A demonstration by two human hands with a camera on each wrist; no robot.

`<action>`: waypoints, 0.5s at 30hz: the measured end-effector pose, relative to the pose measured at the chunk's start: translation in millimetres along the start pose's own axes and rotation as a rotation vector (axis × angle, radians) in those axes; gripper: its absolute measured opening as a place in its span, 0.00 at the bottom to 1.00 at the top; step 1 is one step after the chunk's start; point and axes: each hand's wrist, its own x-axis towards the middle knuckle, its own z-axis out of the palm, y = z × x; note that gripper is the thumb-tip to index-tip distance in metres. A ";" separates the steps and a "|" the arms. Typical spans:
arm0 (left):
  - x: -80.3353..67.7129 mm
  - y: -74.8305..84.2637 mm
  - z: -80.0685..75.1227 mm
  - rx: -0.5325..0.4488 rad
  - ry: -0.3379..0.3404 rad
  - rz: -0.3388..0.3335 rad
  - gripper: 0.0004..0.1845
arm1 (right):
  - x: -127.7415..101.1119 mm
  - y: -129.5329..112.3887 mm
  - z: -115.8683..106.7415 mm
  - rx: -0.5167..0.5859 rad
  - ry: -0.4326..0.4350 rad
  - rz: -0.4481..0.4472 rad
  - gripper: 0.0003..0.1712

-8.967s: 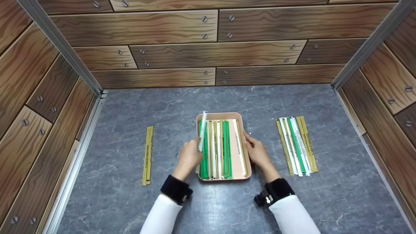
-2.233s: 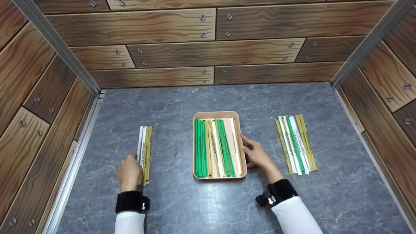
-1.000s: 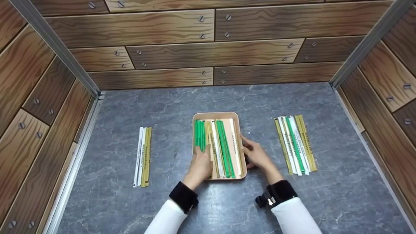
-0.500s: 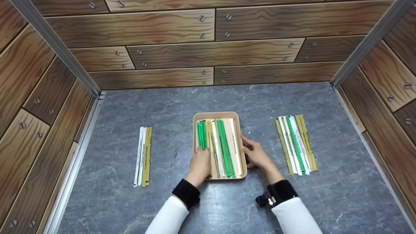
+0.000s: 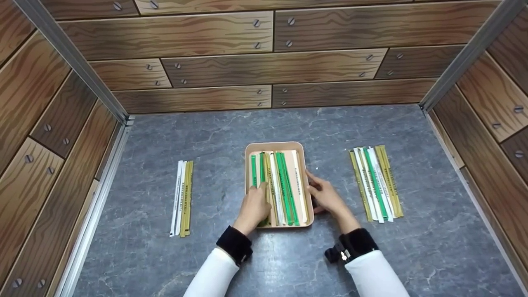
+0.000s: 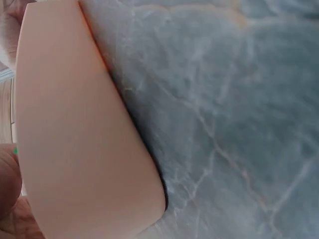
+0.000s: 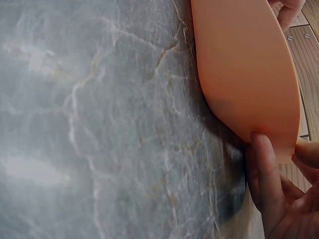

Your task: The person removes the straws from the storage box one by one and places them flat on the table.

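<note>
A peach tray (image 5: 274, 146) holds long slim printed packets, like wrapped straws, in green, white and gold. Over its left side, my left hand (image 5: 253, 206) pinches green packets (image 5: 253, 166), its curled fingers hiding their lower part. From the left wrist camera the tray's outer wall (image 6: 79, 124) covers most of that hand, with a fingertip (image 6: 7, 174) and a speck of green behind the rim. At the right wall my right hand (image 5: 328, 197) grips the tray; the right wrist view has fingers (image 7: 264, 159) against the wall and the thumb at the rim.
On the grey marbled tabletop (image 5: 222, 123), two white packets (image 5: 178, 194) lie beside gold ones (image 5: 187, 198) left of the tray. A row of gold, white and green packets (image 5: 374, 185) lies to the right. Wood-patterned walls (image 5: 214, 33) enclose the sides and back.
White packets have been laid beside the gold ones on the left. My left hand has come back to the tray, and the green packets there have spread apart. The right hand stays put.
</note>
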 end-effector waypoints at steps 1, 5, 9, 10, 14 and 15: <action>0.1 0.3 -1.3 -0.018 0.004 0.006 0.32 | 0.0 0.0 -0.1 0.006 -0.001 0.004 0.32; 0.0 1.2 -6.5 -0.083 0.016 0.016 0.31 | -0.4 -0.5 -0.3 -0.005 -0.009 -0.004 0.32; -1.1 1.1 -13.2 -0.126 0.013 -0.004 0.31 | -0.5 -0.5 0.2 -0.001 -0.006 -0.011 0.32; -1.7 1.0 -15.7 -0.140 0.009 -0.013 0.31 | -0.6 -0.4 0.3 0.006 -0.009 -0.011 0.32; -6.2 -1.6 -29.0 -0.196 0.010 -0.051 0.30 | -0.9 -0.4 0.1 0.021 -0.018 -0.011 0.32; -7.8 -3.3 -32.9 -0.223 0.016 -0.054 0.30 | -0.9 -0.3 -0.1 0.021 -0.017 -0.010 0.32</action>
